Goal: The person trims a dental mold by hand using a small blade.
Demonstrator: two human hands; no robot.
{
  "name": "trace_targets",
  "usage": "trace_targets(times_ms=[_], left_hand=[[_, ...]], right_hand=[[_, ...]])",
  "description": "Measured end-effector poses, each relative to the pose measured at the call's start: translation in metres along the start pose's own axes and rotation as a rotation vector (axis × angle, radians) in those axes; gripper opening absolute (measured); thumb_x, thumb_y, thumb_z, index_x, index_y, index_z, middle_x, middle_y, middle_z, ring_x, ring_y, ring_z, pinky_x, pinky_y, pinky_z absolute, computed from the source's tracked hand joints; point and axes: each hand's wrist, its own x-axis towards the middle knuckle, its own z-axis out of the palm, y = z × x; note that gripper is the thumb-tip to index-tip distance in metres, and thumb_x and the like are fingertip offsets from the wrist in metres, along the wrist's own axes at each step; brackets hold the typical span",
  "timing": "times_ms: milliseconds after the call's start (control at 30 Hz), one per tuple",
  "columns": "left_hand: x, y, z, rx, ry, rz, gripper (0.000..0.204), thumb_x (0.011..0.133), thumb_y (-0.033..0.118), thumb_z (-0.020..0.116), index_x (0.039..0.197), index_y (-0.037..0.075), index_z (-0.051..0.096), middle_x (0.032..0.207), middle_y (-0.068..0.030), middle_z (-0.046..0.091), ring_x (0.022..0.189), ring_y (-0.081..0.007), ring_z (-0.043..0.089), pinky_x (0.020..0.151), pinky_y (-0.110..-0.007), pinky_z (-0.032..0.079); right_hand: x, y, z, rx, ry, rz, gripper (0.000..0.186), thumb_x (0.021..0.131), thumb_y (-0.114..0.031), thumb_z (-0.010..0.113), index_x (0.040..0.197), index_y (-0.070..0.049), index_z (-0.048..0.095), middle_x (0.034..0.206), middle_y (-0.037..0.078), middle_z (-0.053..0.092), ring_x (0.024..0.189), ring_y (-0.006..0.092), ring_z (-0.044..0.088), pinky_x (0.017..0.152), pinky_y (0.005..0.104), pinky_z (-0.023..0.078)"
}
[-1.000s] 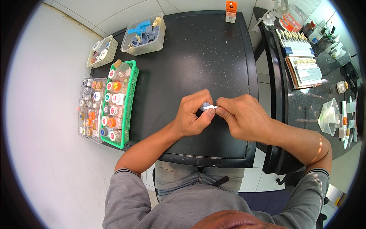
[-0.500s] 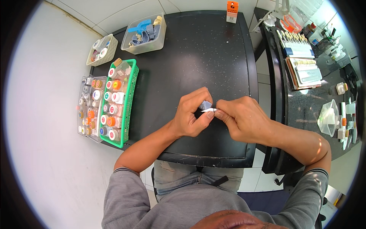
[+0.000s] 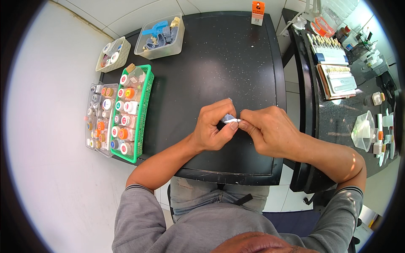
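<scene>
My left hand (image 3: 211,126) is closed, its thumb and fingers around a small grey-blue piece (image 3: 228,117) like a bit of dental cast. A small, thin white piece (image 3: 235,120) lies against that cast, beside the left thumb tip. My right hand (image 3: 272,128) pinches the right end of the white piece between thumb and forefinger. Both hands meet over the near part of the black table (image 3: 211,55), fingertips almost touching. Fingers cover much of both pieces, so their full shapes stay hidden.
Left on the table are a green basket (image 3: 148,92) of capped jars, a clear box (image 3: 147,54) of grey cast pieces and a cream basket (image 3: 123,57). An orange-and-white carton (image 3: 257,13) stands at the back. Tooth shade guides (image 3: 333,55) lie on the right-hand counter.
The grey-blue piece has turned slightly in the left hand, and the white piece now lies closer along it. Both hands stay in nearly the same place.
</scene>
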Motion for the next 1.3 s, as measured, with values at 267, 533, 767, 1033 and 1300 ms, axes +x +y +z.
trace_targets(times_ms=[267,533,767,1033,1300], left_hand=[[-0.003,-0.002,0.001,-0.009,0.012,-0.042,0.022,0.095,0.015,0.071,0.082,0.001,0.060,0.076,-0.0085,0.055,0.067,-0.0186,0.048,0.060,-0.037,0.038],[-0.005,-0.001,0.003,-0.001,0.025,-0.078,0.023,0.097,0.015,0.071,0.082,0.000,0.061,0.075,-0.0084,0.054,0.066,-0.0185,0.048,0.059,-0.038,0.037],[-0.001,0.003,0.002,0.057,0.030,-0.054,0.025,0.098,0.018,0.073,0.084,0.000,0.062,0.077,-0.0092,0.054,0.068,-0.0199,0.049,0.061,-0.038,0.039],[0.009,-0.002,-0.004,0.029,0.046,-0.122,0.029,0.111,0.019,0.068,0.131,0.000,0.061,0.101,-0.0081,0.061,0.084,-0.0183,0.057,0.077,-0.034,0.049],[0.005,0.004,-0.002,0.070,-0.030,-0.263,0.037,0.114,0.015,0.072,0.146,0.000,0.061,0.127,-0.0165,0.081,0.115,-0.0225,0.080,0.095,-0.036,0.062]], right_hand=[[0.000,0.000,0.002,-0.012,0.019,0.002,0.028,0.111,-0.019,0.071,0.088,-0.003,0.069,0.068,0.018,0.067,0.059,0.0424,0.068,0.057,0.0516,0.050],[-0.001,0.000,0.003,-0.050,0.040,0.022,0.028,0.111,-0.020,0.071,0.089,-0.003,0.068,0.069,0.019,0.067,0.063,0.0438,0.070,0.058,0.0535,0.051],[0.001,0.001,-0.001,-0.047,0.064,-0.011,0.027,0.110,-0.020,0.071,0.089,-0.004,0.066,0.069,0.019,0.066,0.065,0.0453,0.069,0.060,0.0547,0.052],[0.012,0.017,-0.008,0.180,0.136,0.125,0.028,0.114,-0.020,0.067,0.094,0.000,0.069,0.069,0.020,0.064,0.057,0.0398,0.060,0.059,0.0495,0.046],[0.021,0.021,-0.017,0.294,0.180,0.262,0.037,0.104,-0.032,0.084,0.093,0.001,0.071,0.062,0.003,0.048,0.059,0.0118,0.042,0.056,0.0361,0.037]])
